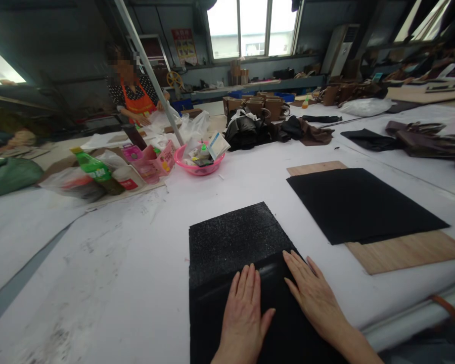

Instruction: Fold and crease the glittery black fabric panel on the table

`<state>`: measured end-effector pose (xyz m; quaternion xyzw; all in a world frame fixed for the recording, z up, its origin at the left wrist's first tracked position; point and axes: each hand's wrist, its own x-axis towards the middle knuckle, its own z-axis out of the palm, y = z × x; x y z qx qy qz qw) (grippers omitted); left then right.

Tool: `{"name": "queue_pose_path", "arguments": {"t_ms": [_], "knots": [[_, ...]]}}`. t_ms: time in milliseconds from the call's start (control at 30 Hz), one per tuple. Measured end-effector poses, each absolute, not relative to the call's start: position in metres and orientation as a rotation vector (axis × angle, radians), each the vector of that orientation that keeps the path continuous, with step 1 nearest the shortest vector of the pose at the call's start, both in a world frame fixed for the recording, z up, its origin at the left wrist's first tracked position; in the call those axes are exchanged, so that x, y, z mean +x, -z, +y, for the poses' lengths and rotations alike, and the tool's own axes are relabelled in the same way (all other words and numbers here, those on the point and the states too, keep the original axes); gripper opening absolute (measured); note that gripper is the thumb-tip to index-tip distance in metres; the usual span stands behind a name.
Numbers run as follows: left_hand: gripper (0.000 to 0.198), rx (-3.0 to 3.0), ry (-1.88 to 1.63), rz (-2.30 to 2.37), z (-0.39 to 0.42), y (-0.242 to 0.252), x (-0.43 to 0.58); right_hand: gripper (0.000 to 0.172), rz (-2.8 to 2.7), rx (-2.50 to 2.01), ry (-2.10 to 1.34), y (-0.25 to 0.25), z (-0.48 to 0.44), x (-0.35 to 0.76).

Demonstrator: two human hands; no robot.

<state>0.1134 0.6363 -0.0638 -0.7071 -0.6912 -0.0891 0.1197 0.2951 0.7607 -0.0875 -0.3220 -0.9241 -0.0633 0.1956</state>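
Both of my hands lie flat, palms down, on a smooth black sheet (212, 313) near the table's front edge. My left hand (244, 316) rests on its middle, fingers together and pointing away. My right hand (313, 296) presses beside it, angled toward the upper left. The smooth sheet overlaps the near part of a rough, speckled black sheet (231, 235) that extends farther away on the white table (136, 263). Neither hand grips anything.
To the right, a stack of black sheets (360, 202) lies on a wooden board (409, 253). A pink basin (199, 164) with small items, a green bottle (94, 169) and bags sit at the far left. A person in an orange apron (136, 98) works beyond. Dark bags (250, 131) lie farther back.
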Motion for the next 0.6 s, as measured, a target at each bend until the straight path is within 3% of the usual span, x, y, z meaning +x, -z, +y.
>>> {"name": "queue_pose_path", "arguments": {"t_ms": [300,600], "knots": [[0.076,-1.714,0.197,-1.927,0.549,0.086,0.035,0.053,-2.519,-0.985,0.133,0.091,0.76,0.294],[0.076,-1.681,0.322,-2.072,0.52,0.094,0.016,0.05,-2.31,-1.067,0.087,0.088,0.78,0.308]]}}
